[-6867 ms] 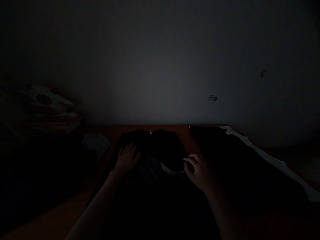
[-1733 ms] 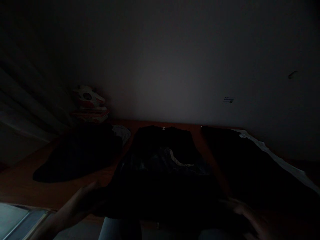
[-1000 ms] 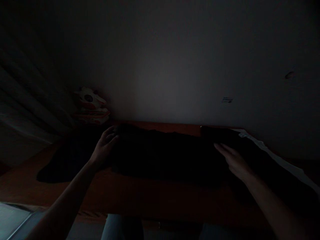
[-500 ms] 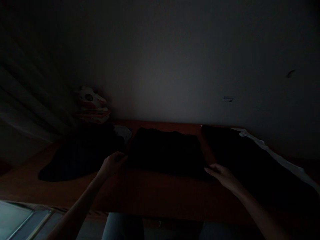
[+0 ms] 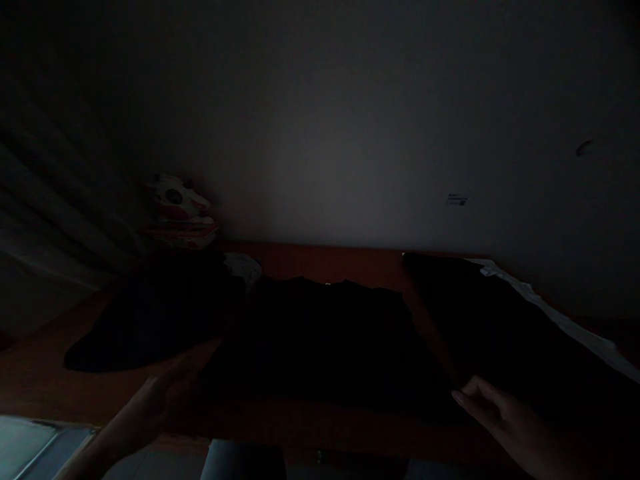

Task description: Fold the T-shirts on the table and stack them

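Observation:
A black cloth (image 5: 325, 347) lies spread on the brown table (image 5: 345, 257), its near edge close to the table's front. At its lower left corner is my left hand (image 5: 163, 393), dim and blurred, so its fingers and any grip cannot be made out. My right hand (image 5: 493, 407) pinches the cloth's lower right corner between thumb and fingers. The picture is very dark, and folds in the cloth do not show.
A dark cloth heap (image 5: 155, 320) lies at the left beside a patterned light cloth (image 5: 243, 267). Behind it stands a cow-like toy (image 5: 177, 200). More black cloth (image 5: 500, 333) with a white edge (image 5: 565, 323) lies at the right. A curtain (image 5: 55, 173) hangs far left.
Both hands have moved nearer to me and farther apart. The middle black cloth now reaches closer to the front edge, is wider there, and its back edge sits a little lower.

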`<state>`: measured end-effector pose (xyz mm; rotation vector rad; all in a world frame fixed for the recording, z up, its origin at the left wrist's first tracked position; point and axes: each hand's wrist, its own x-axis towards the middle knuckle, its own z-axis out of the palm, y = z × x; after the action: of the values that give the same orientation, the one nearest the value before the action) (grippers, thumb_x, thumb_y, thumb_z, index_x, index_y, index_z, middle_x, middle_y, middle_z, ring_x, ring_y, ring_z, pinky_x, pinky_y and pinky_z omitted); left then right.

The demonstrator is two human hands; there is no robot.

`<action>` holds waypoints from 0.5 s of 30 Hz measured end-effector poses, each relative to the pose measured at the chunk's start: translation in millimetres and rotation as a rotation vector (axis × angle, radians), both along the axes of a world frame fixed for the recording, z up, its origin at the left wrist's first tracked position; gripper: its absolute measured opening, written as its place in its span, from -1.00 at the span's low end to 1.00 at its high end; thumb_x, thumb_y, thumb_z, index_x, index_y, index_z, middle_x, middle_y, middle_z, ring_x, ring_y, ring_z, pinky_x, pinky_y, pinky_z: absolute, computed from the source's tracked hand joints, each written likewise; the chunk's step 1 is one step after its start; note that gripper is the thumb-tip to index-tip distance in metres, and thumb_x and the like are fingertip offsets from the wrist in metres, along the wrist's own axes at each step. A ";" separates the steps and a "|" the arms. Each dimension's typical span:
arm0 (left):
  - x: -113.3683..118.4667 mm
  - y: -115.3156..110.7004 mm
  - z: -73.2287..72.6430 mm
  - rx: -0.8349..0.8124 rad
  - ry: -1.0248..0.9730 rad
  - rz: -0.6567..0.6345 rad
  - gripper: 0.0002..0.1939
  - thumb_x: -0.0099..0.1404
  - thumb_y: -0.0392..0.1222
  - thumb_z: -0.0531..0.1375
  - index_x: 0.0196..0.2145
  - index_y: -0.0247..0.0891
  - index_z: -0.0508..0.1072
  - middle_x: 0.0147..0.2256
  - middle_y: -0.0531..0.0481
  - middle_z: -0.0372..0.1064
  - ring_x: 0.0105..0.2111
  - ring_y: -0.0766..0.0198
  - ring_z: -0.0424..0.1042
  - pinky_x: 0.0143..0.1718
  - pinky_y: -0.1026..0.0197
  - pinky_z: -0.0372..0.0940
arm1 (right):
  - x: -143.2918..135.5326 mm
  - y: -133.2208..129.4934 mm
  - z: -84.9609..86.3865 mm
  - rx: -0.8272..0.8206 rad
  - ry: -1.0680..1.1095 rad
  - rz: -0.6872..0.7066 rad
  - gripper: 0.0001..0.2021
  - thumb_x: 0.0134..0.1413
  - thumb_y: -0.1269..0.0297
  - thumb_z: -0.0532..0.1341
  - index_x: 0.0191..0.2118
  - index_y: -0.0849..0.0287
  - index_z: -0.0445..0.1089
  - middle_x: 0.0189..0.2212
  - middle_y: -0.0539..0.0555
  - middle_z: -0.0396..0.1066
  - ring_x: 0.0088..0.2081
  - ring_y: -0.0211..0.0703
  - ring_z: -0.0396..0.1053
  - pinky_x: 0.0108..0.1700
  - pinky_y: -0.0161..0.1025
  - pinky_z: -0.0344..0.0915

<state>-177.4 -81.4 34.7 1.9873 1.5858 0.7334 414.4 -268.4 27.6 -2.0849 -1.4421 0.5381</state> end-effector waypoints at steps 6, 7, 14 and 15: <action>19.6 19.7 11.5 -0.123 0.047 -0.082 -0.56 0.20 0.29 0.15 -0.18 -0.07 0.49 -0.31 0.00 0.59 -0.29 0.04 0.58 -0.27 0.14 0.44 | 0.0 22.3 13.5 -0.039 -0.007 0.051 -0.57 0.05 -0.27 0.17 -0.30 -0.04 0.53 -0.31 0.09 0.62 -0.24 0.06 0.59 -0.17 -0.11 0.52; 33.0 30.8 11.1 -0.120 0.066 -0.044 -0.54 0.20 0.28 0.14 -0.15 -0.10 0.46 -0.29 -0.03 0.59 -0.29 0.03 0.59 -0.27 0.13 0.44 | -2.3 39.7 15.0 0.000 -0.031 0.034 -0.56 0.07 -0.27 0.16 -0.26 -0.01 0.52 -0.27 0.12 0.62 -0.21 0.08 0.58 -0.14 -0.09 0.50; 77.0 83.9 -19.5 -0.014 0.205 0.011 -0.42 0.14 0.23 0.20 0.00 -0.17 0.40 -0.08 -0.17 0.58 -0.09 -0.07 0.59 -0.12 0.06 0.43 | 0.5 145.7 0.6 0.135 -0.226 0.031 -0.45 0.11 -0.18 0.18 0.06 0.11 0.42 -0.02 0.25 0.53 0.00 0.15 0.49 0.07 0.03 0.37; 72.4 84.0 -23.4 -0.011 0.190 0.014 -0.44 0.16 0.23 0.19 0.00 -0.16 0.40 -0.08 -0.15 0.57 -0.10 -0.05 0.59 -0.13 0.08 0.43 | 4.5 151.4 -2.5 0.119 -0.221 0.022 -0.44 0.11 -0.18 0.19 0.09 0.11 0.41 -0.03 0.24 0.53 -0.02 0.14 0.50 0.06 0.01 0.38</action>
<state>-105.0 2.6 11.3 2.0922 1.7077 0.5528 419.0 -116.9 25.2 -2.0875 -1.5805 0.2285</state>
